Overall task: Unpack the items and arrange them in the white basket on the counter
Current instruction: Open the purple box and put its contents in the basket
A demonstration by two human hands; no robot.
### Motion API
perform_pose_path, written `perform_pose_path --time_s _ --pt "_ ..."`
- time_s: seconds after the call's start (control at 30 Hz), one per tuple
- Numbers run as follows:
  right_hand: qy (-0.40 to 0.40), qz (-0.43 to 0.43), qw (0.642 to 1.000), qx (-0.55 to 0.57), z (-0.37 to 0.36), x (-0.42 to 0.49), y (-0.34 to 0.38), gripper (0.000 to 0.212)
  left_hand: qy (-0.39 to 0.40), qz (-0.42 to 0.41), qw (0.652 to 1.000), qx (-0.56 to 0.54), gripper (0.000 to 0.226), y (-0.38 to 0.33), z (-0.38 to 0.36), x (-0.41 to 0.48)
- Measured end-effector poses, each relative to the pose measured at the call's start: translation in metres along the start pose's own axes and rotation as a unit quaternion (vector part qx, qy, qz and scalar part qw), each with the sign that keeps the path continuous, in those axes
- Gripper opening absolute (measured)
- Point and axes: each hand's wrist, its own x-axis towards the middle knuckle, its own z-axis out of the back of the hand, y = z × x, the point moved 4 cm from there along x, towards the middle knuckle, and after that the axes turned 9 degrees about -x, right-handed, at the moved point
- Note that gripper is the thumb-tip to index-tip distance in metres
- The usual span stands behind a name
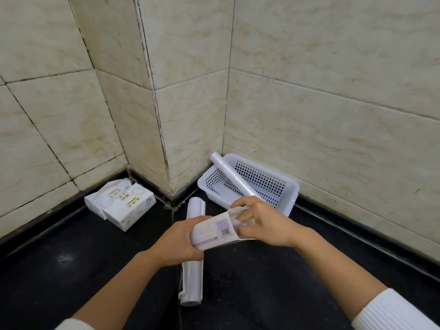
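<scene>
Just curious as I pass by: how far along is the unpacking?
One roll already leans in the white basket. The left hand holds a wrapped pack while the right hand works at its open end. Another roll and the tissue packs wait on the counter.

- One head-worn wide-angle view, looking forward and steeply down from close above a black counter
- It faces a tiled wall corner; straight lines bow toward the edges

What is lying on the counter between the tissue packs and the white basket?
A plastic-wrap roll, partly under the hands, seen in the head view.
</scene>
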Motion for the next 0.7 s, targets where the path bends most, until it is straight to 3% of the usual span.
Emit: perform_pose_path --time_s 0.1,0.2,0.4,0.53,0.7 --pt "-0.033 -0.057 0.987 0.148 0.021 -0.009 -0.020 0.013 -0.037 0.001 0.999 0.009 0.083 0.004 0.010 -0.002" --pt "-0.079 -0.118 0.958 0.251 0.035 -0.022 -0.036 0.020 -0.068 0.002 0.997 0.030 0.084 0.004 0.016 -0.002" --pt "-0.017 -0.095 0.929 0.357 0.023 -0.027 -0.026 0.027 -0.070 0.011 0.995 0.066 0.084 -0.001 0.007 0.007" --pt "0.007 -0.096 0.945 0.313 0.024 -0.026 -0.022 0.050 -0.075 0.019 0.995 0.068 0.084 0.000 0.005 0.010" --pt "0.010 -0.114 0.960 0.257 0.023 -0.021 -0.017 0.043 -0.070 0.015 0.992 0.102 0.084 0.001 0.004 0.012"
